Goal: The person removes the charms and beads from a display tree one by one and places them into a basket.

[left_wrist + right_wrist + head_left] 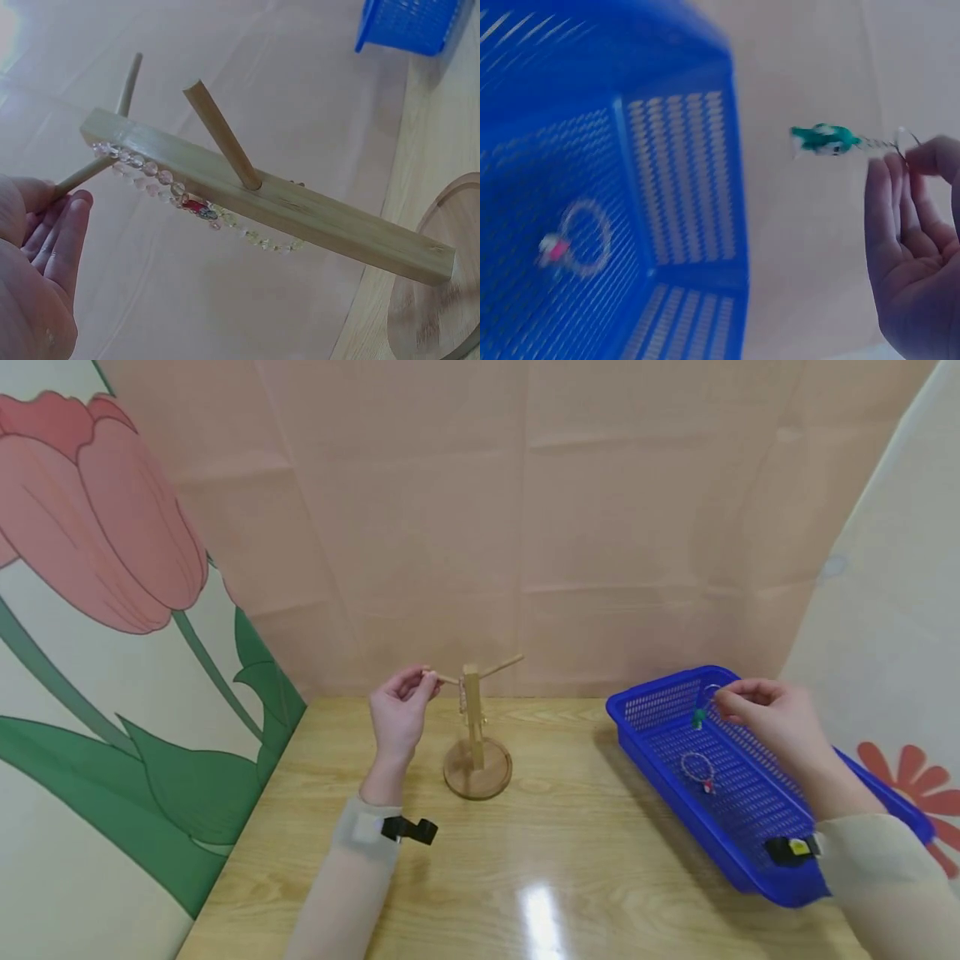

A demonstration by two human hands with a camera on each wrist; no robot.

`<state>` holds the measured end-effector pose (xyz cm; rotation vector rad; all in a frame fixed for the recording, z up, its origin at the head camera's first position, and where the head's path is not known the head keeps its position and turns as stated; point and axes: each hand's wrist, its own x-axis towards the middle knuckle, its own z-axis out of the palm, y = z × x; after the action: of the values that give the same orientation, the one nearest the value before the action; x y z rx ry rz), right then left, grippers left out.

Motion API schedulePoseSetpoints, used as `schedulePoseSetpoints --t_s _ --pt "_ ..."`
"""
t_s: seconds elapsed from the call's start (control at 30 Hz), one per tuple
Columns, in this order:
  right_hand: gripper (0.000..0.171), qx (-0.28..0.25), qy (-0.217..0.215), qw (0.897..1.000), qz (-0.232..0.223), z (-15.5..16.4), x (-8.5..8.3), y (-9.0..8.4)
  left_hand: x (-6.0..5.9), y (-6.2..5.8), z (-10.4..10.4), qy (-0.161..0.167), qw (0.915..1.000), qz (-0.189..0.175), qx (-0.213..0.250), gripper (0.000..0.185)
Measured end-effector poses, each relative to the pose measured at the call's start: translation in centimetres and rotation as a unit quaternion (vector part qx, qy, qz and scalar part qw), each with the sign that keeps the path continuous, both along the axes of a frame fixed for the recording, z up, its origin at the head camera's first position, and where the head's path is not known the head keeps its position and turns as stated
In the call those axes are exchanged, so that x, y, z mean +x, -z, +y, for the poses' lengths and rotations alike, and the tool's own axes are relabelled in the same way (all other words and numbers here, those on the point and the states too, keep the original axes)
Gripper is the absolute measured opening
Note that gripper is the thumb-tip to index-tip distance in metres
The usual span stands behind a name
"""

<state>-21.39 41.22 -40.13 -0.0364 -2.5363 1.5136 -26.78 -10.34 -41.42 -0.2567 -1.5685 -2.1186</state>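
A wooden stand (pixel 472 727) with slanted pegs rises from a round base on the table. A clear bead bracelet (pixel 161 178) hangs on its left peg (pixel 447 678), against the post (pixel 300 214). My left hand (pixel 427 681) is at that peg's outer tip, its fingers (pixel 64 232) loosely extended and touching it. My right hand (pixel 723 697) hovers over the far end of a blue mesh basket (pixel 652 689) and pinches a thin bracelet with a green charm (pixel 699 718), which dangles from my fingertips (pixel 911 157). Another bead bracelet (pixel 697 768) with a red charm lies in the basket.
The table (pixel 585 860) is pale wood with a glare spot near the front. Pink paper walls close the back; flower-print panels stand left and right. The basket (pixel 682 172) lies at the right, angled toward me. A second peg (pixel 502 665) points up to the right.
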Motion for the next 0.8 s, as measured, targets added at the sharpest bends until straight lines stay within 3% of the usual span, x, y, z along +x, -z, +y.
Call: schedulePoseSetpoints --t_s 0.13,0.53,0.8 --pt "0.044 0.036 -0.023 0.999 -0.023 1.7 0.7 1.2 0.0 0.1 0.0 -0.001 1.0 -0.004 -0.002 0.014" --pt "0.04 0.128 -0.023 0.991 -0.033 4.2 0.9 3.3 -0.1 0.2 0.1 0.002 1.0 0.007 0.004 0.01" --pt "0.038 0.242 -0.082 0.965 -0.059 5.4 0.2 3.7 -0.1 0.3 0.1 0.0 0.9999 0.006 0.009 0.011"
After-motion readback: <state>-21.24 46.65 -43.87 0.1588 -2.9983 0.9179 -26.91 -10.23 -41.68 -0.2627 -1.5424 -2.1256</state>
